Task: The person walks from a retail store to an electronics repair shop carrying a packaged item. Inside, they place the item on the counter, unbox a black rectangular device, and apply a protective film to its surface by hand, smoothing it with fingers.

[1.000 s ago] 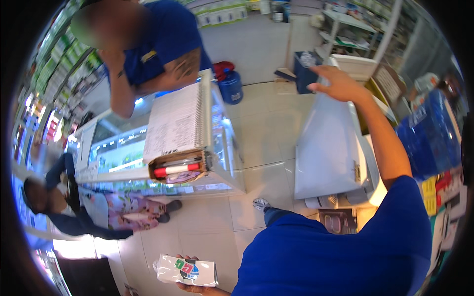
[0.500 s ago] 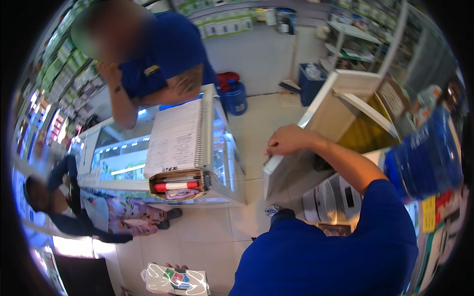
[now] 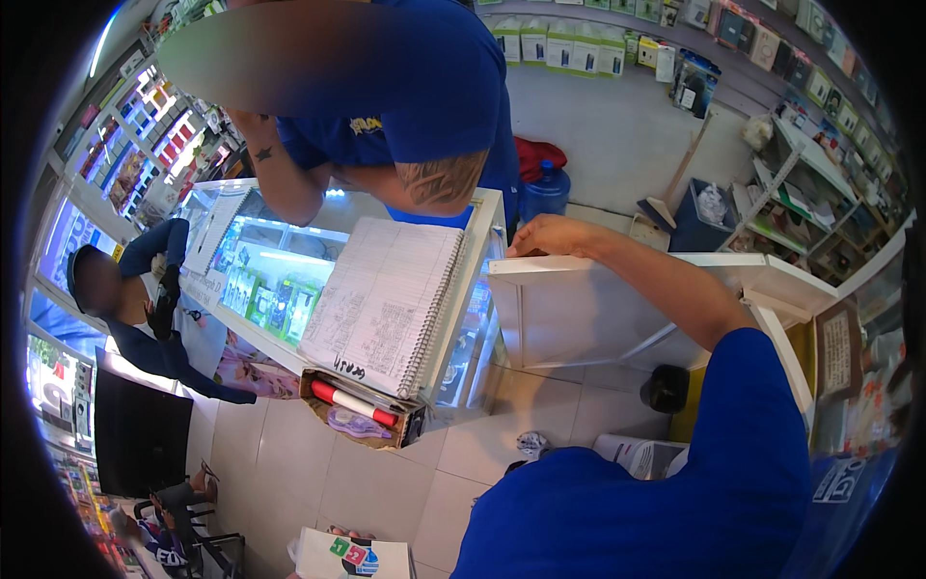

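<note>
My right hand (image 3: 548,237) reaches out to the left end of a white hinged panel (image 3: 579,314), fingers curled over its top edge. The panel's end stands close to the glass counter (image 3: 487,207). Low in the picture, my left hand (image 3: 349,532) holds a flat white box (image 3: 323,552) with coloured squares on it; only fingertips show past its far edge. On the counter lies an open spiral notebook (image 3: 386,299), with a cardboard holder (image 3: 362,439) of markers and a purple correction tape at its near end.
A person in a blue shirt (image 3: 424,87) leans on the counter's far side; another person (image 3: 135,309) stands at its left. Beyond the panel are a blue water jug (image 3: 546,188), a dark blue bin (image 3: 701,217) and a shelf rack (image 3: 801,183). A black bin (image 3: 666,388) stands by the panel.
The panel has swung toward the counter with my right hand on its edge. My view has turned, bringing the counter and notebook nearer. My left hand still holds the box.
</note>
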Demonstrator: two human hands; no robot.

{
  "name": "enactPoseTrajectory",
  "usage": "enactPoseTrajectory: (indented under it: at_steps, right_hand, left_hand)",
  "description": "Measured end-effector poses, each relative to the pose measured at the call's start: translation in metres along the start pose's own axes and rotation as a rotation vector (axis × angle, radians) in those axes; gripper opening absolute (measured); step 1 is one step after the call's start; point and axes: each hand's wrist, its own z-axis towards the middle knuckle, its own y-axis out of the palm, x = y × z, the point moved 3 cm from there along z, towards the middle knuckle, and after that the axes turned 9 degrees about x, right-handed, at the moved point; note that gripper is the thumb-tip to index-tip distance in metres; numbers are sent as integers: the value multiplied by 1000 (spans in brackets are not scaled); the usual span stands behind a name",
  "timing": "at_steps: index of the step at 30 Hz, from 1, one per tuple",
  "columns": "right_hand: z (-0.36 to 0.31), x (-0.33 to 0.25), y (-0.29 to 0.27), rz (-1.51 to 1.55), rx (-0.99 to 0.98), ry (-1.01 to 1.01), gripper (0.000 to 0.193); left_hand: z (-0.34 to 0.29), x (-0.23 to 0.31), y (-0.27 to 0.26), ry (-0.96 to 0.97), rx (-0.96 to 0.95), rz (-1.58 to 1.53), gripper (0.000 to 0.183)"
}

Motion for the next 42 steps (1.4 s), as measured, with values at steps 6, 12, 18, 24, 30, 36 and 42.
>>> enactPoseTrajectory:
  at_steps: [6, 12, 18, 24, 30, 36, 42]
  right_hand:
    - [5, -4, -25, -91, 130, -38, 20]
    - [18, -2, -30, -107, 116, 20, 21]
    - [26, -15, -22, -222, 120, -29, 21]
    - [11, -2, -34, -248, 251, -47, 19]
    - [-5, 2, -35, -278, 279, -113, 15]
    - [17, 18, -7, -423, 205, -244, 28]
    - [15, 3, -7, -628, 281, -527, 33]
  left_hand:
    - [-1, -1, 14, 41, 6, 2, 87]
    - [-1, 8, 12, 75, 28, 0, 90]
    - [-7, 22, 3, 130, 54, 8, 93]
    - [3, 25, -6, 132, 74, -6, 97]
    - [27, 12, 13, 94, 40, 23, 101]
    - [102, -67, 89, -99, -180, 86, 105]
    - [128, -166, 199, -313, -506, 149, 109]
